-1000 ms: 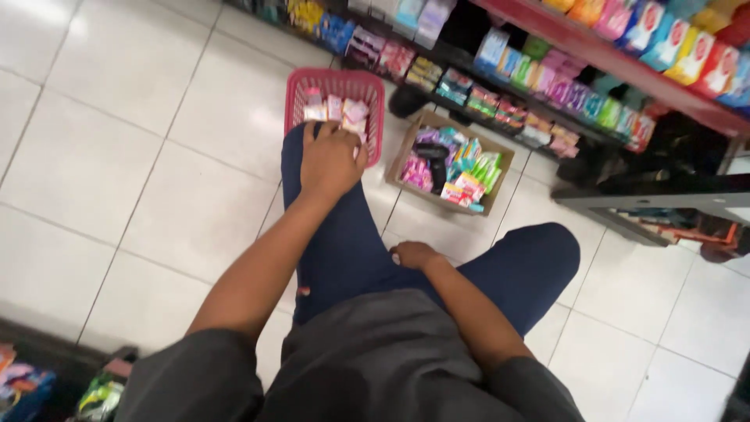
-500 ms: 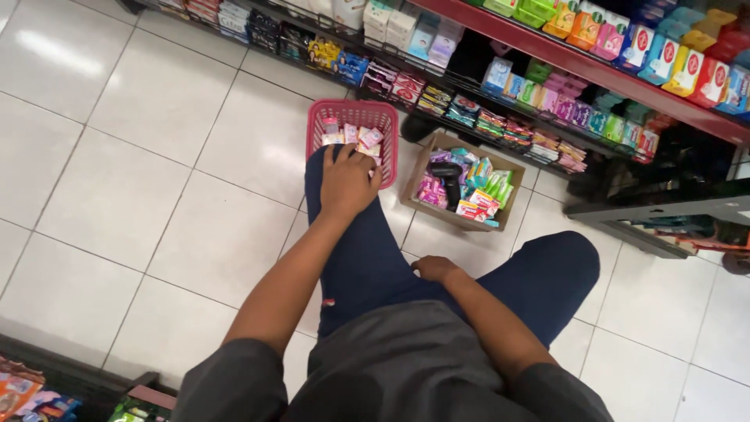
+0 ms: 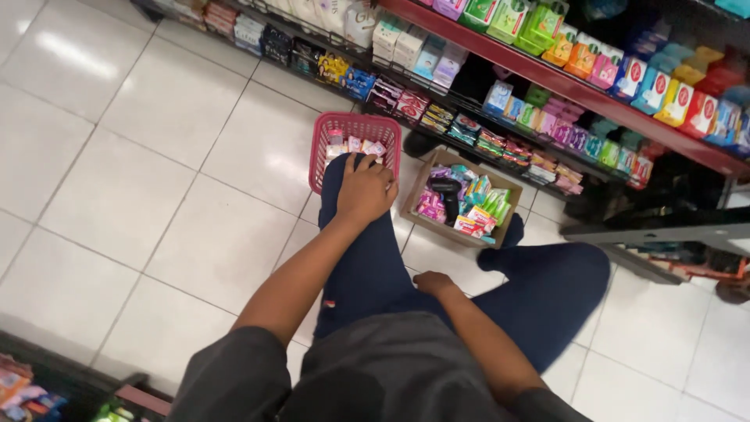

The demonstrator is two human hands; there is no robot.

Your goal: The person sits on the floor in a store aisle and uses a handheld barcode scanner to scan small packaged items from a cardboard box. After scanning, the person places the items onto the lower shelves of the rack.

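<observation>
L hand [image 3: 364, 190] flat on knee, holding nothing; pink basket [image 3: 321, 148] long axis runs away twd shelf.

Glossy white floor tiles [image 3: 156, 117] with light glare, red-edged shop shelving [image 3: 547, 74] packed with colourful packets.

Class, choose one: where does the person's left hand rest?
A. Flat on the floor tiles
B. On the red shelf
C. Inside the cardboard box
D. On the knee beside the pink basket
D: the left hand lies on the bent knee, at the edge of the pink basket.
</observation>
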